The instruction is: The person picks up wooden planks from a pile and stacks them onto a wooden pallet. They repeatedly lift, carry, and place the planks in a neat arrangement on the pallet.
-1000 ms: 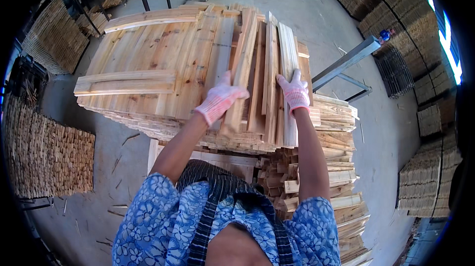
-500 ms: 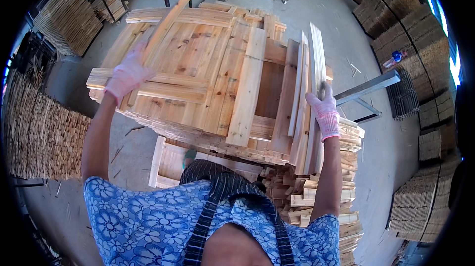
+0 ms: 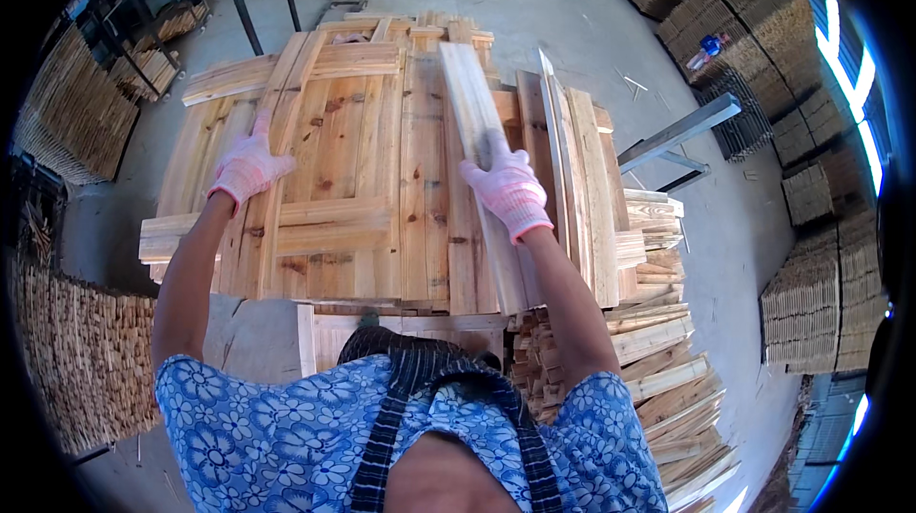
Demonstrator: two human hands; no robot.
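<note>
My left hand [image 3: 250, 167], in a pinkish-white knit glove, lies on a long narrow board [image 3: 269, 227] at the left of the wooden stack. Its fingers are stretched out and the thumb points right. My right hand [image 3: 509, 190], gloved alike, grips a pale wooden board [image 3: 467, 83] across its width, thumb on the left edge. That board slants over the right part of the stack, its near end by the front edge. Beneath are side-by-side planks [image 3: 334, 131] with a far crosspiece [image 3: 358, 60] and a near crosspiece [image 3: 334, 227] on top.
Several loose boards [image 3: 587, 198] lean together right of my right hand. A metal bar frame [image 3: 682, 131] juts out beyond them. Cut wood pieces [image 3: 658, 360] are piled at the lower right. Tall wood stacks [image 3: 86, 351] stand at the left, others [image 3: 806, 293] along the right.
The left board has gone from tilted up to lying on the stack, and my left hand's fingers have straightened. My right hand has moved left with its board, away from the leaning boards.
</note>
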